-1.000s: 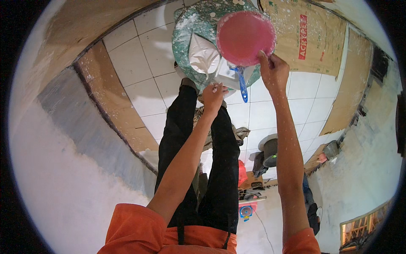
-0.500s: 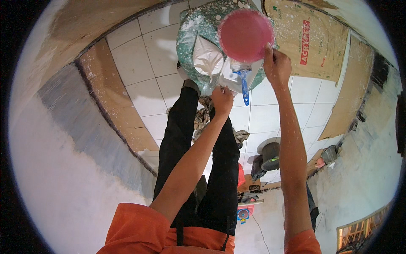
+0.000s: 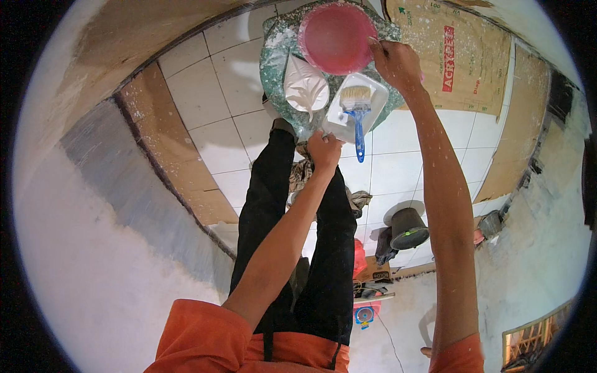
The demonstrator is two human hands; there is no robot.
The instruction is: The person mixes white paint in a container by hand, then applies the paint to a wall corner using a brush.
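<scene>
My left hand (image 3: 324, 149) is closed on the near edge of a white rectangular paint tray (image 3: 377, 98). Across that tray lies a paintbrush (image 3: 359, 127) with pale bristles inside and its blue handle hanging over the near edge. My right hand (image 3: 401, 64) grips a round pink plastic dipper (image 3: 337, 38) by its right side; a bit of pink shows behind the hand. The dipper is just beyond the tray, above a green marbled surface (image 3: 273, 78) spattered with white. To the tray's left sits a white bag (image 3: 305, 87) with a folded, pointed top.
Brown cardboard (image 3: 463, 59) covers the floor at the far right, with another strip (image 3: 177, 149) along the left wall. A dark bucket (image 3: 409, 227) and a black bag (image 3: 385, 247) stand on the white tiles right of my legs. Crumpled cloth (image 3: 357, 202) lies by my feet.
My right hand has moved the dipper left and slightly away, uncovering the tray and the brush's bristles. My left hand stays on the tray's edge, having shifted slightly nearer.
</scene>
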